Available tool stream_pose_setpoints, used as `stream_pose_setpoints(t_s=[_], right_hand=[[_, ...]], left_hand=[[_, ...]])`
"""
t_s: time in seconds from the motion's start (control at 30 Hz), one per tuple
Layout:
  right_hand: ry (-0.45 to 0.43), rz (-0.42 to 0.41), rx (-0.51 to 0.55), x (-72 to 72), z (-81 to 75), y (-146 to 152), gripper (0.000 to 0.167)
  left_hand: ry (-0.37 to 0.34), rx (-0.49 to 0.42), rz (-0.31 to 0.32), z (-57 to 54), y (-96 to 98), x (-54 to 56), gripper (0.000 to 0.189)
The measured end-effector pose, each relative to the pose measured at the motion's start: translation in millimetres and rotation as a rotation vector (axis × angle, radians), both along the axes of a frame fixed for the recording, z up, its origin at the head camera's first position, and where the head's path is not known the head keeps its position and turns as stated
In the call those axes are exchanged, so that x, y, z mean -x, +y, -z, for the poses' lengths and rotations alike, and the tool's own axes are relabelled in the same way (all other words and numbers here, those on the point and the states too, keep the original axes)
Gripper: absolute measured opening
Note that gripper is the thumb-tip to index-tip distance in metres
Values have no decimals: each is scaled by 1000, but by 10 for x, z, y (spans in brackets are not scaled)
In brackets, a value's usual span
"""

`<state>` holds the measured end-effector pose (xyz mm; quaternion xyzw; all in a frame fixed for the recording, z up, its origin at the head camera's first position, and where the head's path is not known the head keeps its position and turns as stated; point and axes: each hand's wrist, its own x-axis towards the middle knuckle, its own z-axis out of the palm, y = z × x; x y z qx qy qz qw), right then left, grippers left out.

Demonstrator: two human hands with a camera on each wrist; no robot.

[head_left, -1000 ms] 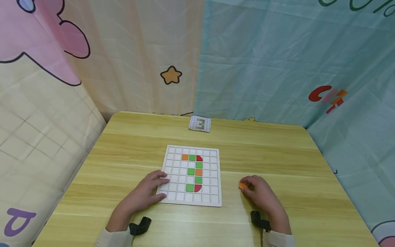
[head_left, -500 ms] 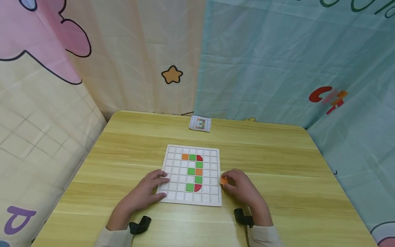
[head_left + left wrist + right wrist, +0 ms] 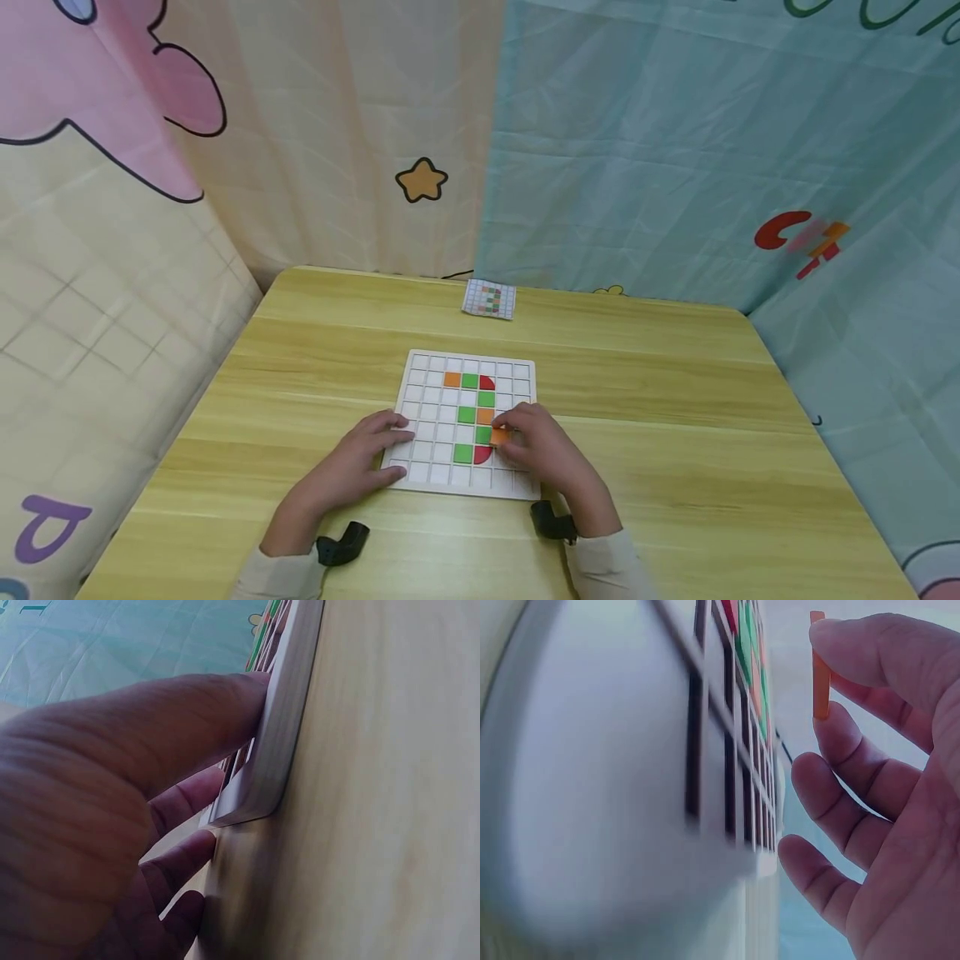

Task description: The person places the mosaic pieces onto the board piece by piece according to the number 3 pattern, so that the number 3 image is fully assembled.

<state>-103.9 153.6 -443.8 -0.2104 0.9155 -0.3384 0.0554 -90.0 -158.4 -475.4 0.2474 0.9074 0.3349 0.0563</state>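
Observation:
A white gridded board (image 3: 431,396) lies on the table with green squares, orange squares and red quarter-round tiles set in its cells. My left hand (image 3: 345,471) rests at the board's left edge, fingers spread; in the left wrist view its thumb (image 3: 217,705) lies over the board's rim (image 3: 281,750). Between thumb and fingertips my right hand (image 3: 551,454) pinches an orange square tile (image 3: 498,437) over the board's right half, beside a green tile (image 3: 483,435). The right wrist view shows this orange tile edge-on, apart from the board surface, with the other fingers loosely bent.
A small printed card (image 3: 488,300) with a coloured grid pattern lies at the table's far edge. Printed cloth (image 3: 637,167) hangs behind the wooden table (image 3: 675,375). Each wrist wears a black camera mount (image 3: 342,544).
My right hand has moved left with the orange tile, from the table right of the board to above its right half. The left hand stays at the board's left edge.

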Motion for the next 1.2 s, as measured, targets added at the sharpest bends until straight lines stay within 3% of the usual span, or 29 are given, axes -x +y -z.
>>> stream_pose_setpoints(t_s=[0.23,0.47,0.9,1.2], right_hand=[[47,-80,-24,38,2,-269,18],[37,-125,-85,72,-16,-516,20],[77,-144,-210,45,75,-715,20],[75,-139,-241,36,80,-737,20]], left_hand=[[9,-4,5,-13,-1,0,46],[24,-10,18,-19,2,6,45],[37,-3,33,-8,-15,-6,44],[39,-6,23,7,-14,13,44]])
